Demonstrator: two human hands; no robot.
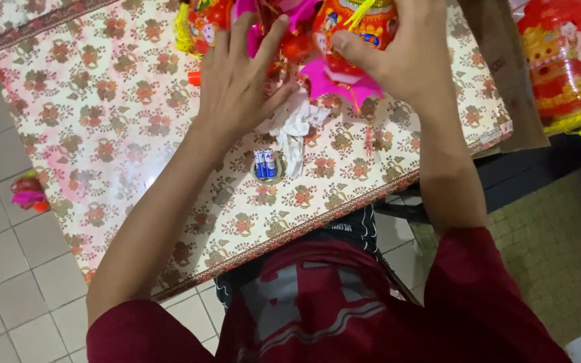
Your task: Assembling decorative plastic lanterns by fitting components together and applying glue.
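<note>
A red and orange paper lantern (354, 30) with pink petal trim and yellow tassels stands at the far edge of the floral-clothed table (102, 134). My right hand (405, 60) is closed around its right side, thumb pressed on its front. My left hand (240, 84) is spread with fingers apart, resting against the pink and yellow lantern parts (203, 23) beside it, gripping nothing that I can make out. Below the hands lie a crumpled white cloth (295, 128) and two small blue and white batteries (265, 163) on a round base.
Another red lantern with yellow tassels (563, 60) sits at the right on a brown cardboard sheet (506, 74). A small pink and red object (28, 193) lies on the grey tiled floor at the left. The table's near edge runs by my lap.
</note>
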